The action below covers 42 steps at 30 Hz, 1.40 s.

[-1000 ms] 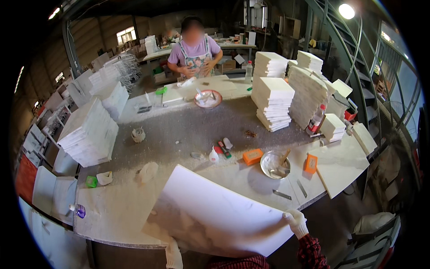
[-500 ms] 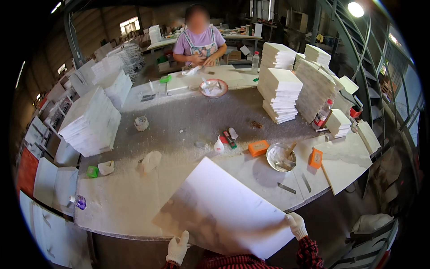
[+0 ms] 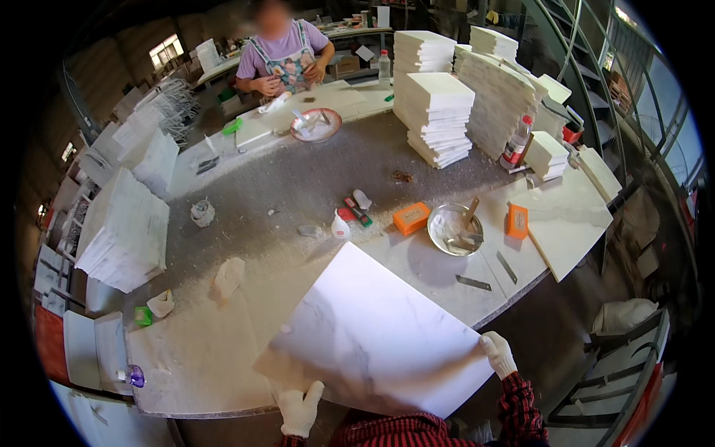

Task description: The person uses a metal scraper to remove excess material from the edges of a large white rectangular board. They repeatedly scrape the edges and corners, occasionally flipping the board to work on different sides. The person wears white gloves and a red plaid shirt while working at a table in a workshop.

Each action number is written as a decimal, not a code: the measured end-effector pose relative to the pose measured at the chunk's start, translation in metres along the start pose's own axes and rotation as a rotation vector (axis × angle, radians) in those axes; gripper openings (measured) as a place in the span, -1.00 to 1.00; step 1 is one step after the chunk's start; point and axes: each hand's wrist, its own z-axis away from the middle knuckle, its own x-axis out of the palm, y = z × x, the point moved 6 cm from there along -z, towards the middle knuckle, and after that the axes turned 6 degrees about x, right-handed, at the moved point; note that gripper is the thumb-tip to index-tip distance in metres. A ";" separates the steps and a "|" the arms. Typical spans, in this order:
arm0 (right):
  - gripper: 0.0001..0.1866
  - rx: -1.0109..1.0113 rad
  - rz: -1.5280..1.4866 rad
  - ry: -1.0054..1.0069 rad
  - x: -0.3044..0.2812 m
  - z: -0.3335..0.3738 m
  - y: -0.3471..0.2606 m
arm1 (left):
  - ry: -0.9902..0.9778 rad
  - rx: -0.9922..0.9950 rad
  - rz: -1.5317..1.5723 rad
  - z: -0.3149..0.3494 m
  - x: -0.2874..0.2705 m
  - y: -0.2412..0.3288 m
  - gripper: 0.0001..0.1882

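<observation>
A large white marble slab (image 3: pixel 380 328) with grey veins lies at an angle over the near edge of the workbench (image 3: pixel 186 372), one corner pointing away from me. My right hand (image 3: pixel 498 354), in a white knitted glove, is closed on the slab's right corner. At the slab's near left side is my left hand (image 3: pixel 300 410), in a matching glove, its fingers stretched out and thumb apart. No object shows in it; whether it touches the slab's edge I cannot tell.
Beyond the slab are a metal bowl (image 3: pixel 455 229) with tools, orange boxes (image 3: pixel 411 218) and a white bottle (image 3: pixel 340 226). White slab stacks stand left (image 3: pixel 123 231) and right (image 3: pixel 439 112). Across the bench, a person (image 3: pixel 287 63) in a floral apron stands by a plate (image 3: pixel 316 125).
My view has shifted, so the bench contents sit higher and further left. The slab and right hand stay together. My left hand's fingers now look more spread beside the slab.
</observation>
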 end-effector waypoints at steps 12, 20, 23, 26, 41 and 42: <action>-0.48 0.071 0.042 0.003 0.011 0.002 0.001 | 0.009 0.069 -0.089 -0.009 0.003 -0.002 -0.56; -0.46 0.089 0.036 0.000 0.008 0.001 0.023 | -0.483 -0.430 -0.168 -0.072 -0.077 -0.026 -0.44; -0.46 0.076 0.050 -0.017 0.011 -0.005 0.019 | -0.006 0.077 0.164 -0.105 -0.113 -0.029 -0.53; -0.43 0.073 0.077 -0.031 0.010 -0.008 0.013 | -0.033 0.163 0.367 -0.147 -0.101 0.091 -0.36; -0.61 0.014 0.290 0.220 -0.002 0.017 -0.050 | -0.157 0.188 0.648 -0.210 -0.002 0.204 -0.36; -0.64 0.017 0.362 0.265 -0.006 0.024 -0.073 | -0.135 0.159 0.686 -0.209 -0.002 0.205 -0.37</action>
